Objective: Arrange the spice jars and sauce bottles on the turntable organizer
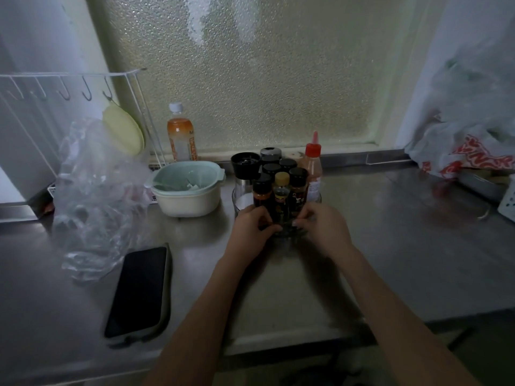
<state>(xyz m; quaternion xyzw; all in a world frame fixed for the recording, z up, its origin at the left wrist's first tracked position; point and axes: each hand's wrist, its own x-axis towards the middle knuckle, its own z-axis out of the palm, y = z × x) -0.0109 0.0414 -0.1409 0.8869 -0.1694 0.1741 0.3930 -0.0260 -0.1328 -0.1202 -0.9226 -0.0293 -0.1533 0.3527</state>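
Clear round turntable packed with dark-capped jars | on brushed-steel surface | left hand, right hand clamped on turntable's near rim

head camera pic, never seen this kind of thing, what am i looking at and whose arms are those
This is one picture from a camera worn on a person's head, looking forward and down, so the two bare arms are the wearer's own. No machine is involved. The left hand and right hand grip the near edge of a clear turntable that stands on a steel counter and is crowded with small jars and a red-capped sauce bottle. To its left sit a pale bowl, a crumpled plastic bag and a dark phone. An orange drink bottle stands by the frosted window. Neither hand lifts a jar.
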